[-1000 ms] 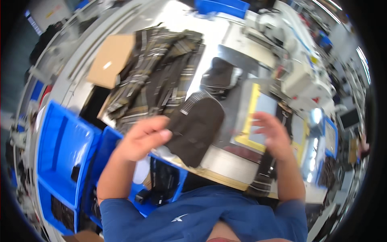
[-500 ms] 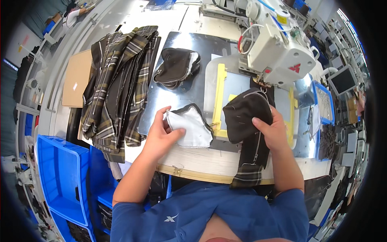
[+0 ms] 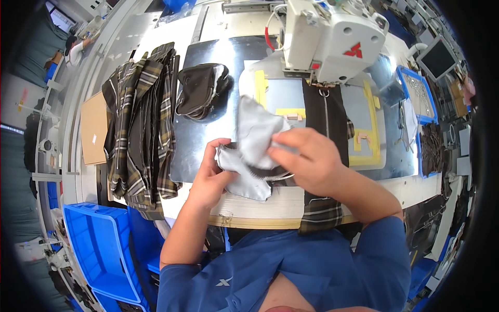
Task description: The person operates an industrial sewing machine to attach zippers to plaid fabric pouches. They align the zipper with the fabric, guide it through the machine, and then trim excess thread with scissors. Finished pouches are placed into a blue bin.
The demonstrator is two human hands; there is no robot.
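My left hand (image 3: 209, 179) pinches a fabric piece with a pale grey lining (image 3: 241, 182) above the table's front edge. My right hand (image 3: 312, 158) grips a second lined piece (image 3: 254, 130), its pale side showing and a zipper along its dark lower edge. The two pieces overlap between my hands; whether they are joined I cannot tell. Right of them, a dark strip with a zipper (image 3: 326, 119) runs from under the sewing machine head (image 3: 338, 44) to the front edge, ending in plaid cloth (image 3: 319, 214). A stack of dark pieces (image 3: 200, 89) lies on the metal plate beyond my left hand.
Folded plaid garment parts (image 3: 138, 125) are piled at the left, beside a brown cardboard piece (image 3: 93, 127). Blue bins (image 3: 101, 249) stand at the lower left. Yellow-edged templates (image 3: 371, 112) lie under the machine. A blue tray (image 3: 416, 93) of small metal parts sits at the right.
My right hand has carried its dark piece left, off the zippered strip and over to the left hand's piece, turning its pale side up. The strip now lies uncovered. The view has shifted slightly.
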